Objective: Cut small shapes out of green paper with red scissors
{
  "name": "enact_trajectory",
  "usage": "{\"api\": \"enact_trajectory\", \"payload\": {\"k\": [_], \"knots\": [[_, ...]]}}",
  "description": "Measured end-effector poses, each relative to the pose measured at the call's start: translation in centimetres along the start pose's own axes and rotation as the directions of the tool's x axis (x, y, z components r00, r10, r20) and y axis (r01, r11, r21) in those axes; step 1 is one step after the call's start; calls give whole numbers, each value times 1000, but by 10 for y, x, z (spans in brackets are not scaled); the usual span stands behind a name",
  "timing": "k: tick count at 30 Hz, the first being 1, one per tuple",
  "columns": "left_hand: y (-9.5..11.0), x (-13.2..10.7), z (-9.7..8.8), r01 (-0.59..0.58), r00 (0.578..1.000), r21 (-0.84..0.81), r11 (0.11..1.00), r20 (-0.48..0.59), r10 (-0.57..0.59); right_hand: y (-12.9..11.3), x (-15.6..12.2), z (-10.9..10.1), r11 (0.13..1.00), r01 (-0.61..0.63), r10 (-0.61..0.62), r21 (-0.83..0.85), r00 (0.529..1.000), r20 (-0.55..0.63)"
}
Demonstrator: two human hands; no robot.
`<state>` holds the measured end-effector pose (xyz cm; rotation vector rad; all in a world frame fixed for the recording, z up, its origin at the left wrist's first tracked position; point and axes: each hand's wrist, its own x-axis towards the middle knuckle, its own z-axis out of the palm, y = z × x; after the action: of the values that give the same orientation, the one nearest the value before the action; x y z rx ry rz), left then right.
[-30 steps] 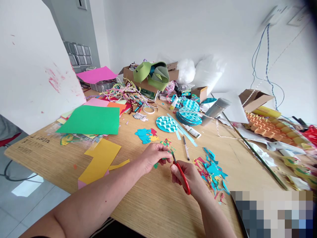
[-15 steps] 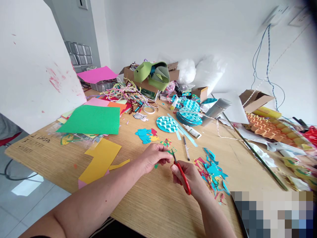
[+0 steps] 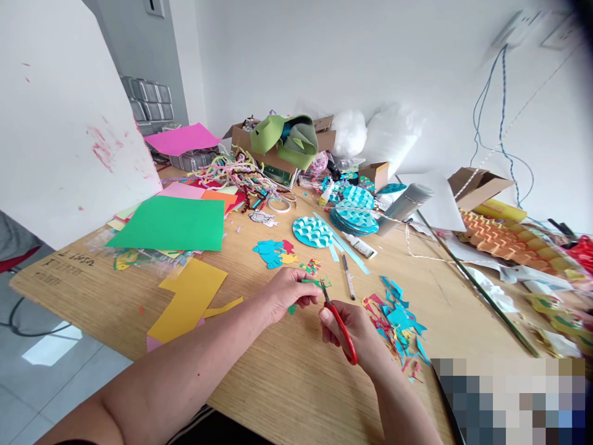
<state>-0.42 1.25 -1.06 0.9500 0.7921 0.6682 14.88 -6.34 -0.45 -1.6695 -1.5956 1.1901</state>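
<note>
My left hand (image 3: 293, 292) pinches a small piece of green paper (image 3: 311, 282) by its edge. Red-handled scissors (image 3: 341, 330) are in my right hand (image 3: 353, 327), their blade tips at the green paper. Just beyond my fingers lie tiny red, yellow and green bits (image 3: 313, 266) and blue, red and yellow paper cut-outs (image 3: 269, 253). A pen (image 3: 348, 278) rests to the right of the scissor tips. Right of my right hand spreads a heap of blue, red and yellow paper scraps (image 3: 402, 316).
Green paper sheet (image 3: 173, 224) and cut yellow paper (image 3: 189, 303) lie at left. Farther back are patterned blue discs (image 3: 312, 232), a glue bottle (image 3: 361, 245), a grey cylinder (image 3: 407, 207) and a pile of pipe cleaners (image 3: 236, 170). A long green stick (image 3: 482, 290) crosses the right side.
The green paper has turned slightly between my left fingers, showing more of its flat surface beside the scissor tips. Both hands stay in nearly the same place.
</note>
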Motion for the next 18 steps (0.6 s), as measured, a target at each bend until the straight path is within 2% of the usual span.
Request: {"api": "enact_trajectory", "payload": {"k": [18], "knots": [[7, -3, 1, -3, 1000, 10, 1000, -6, 3, -2, 1, 0, 1000, -4, 4, -9, 1000, -1]]}}
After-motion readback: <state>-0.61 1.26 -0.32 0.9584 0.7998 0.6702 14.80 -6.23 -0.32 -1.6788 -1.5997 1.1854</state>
